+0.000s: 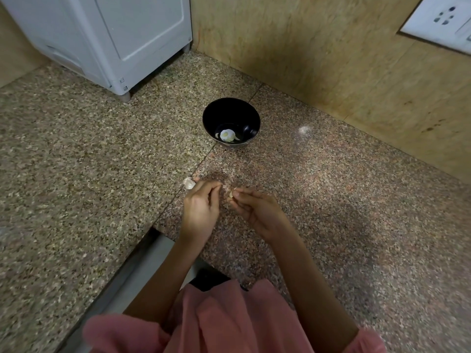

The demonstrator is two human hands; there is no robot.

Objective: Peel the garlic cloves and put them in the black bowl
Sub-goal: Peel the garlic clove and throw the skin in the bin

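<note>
The black bowl (230, 115) stands on the speckled granite counter (331, 200) with a few pale peeled cloves (227, 135) at its bottom. Well in front of it, my right hand (254, 210) pinches a small garlic clove (231, 194) at its fingertips. My left hand (201, 207) is beside it, fingertips pinched together close to the clove, apparently on a bit of thin skin. A pale piece of garlic or skin (188, 183) lies on the counter just beyond my left hand.
A white appliance (109, 39) stands at the back left on short feet. A tan wall (331, 59) runs behind the bowl and along the right, with a white socket plate (441, 21). The counter's front edge drops off at bottom left.
</note>
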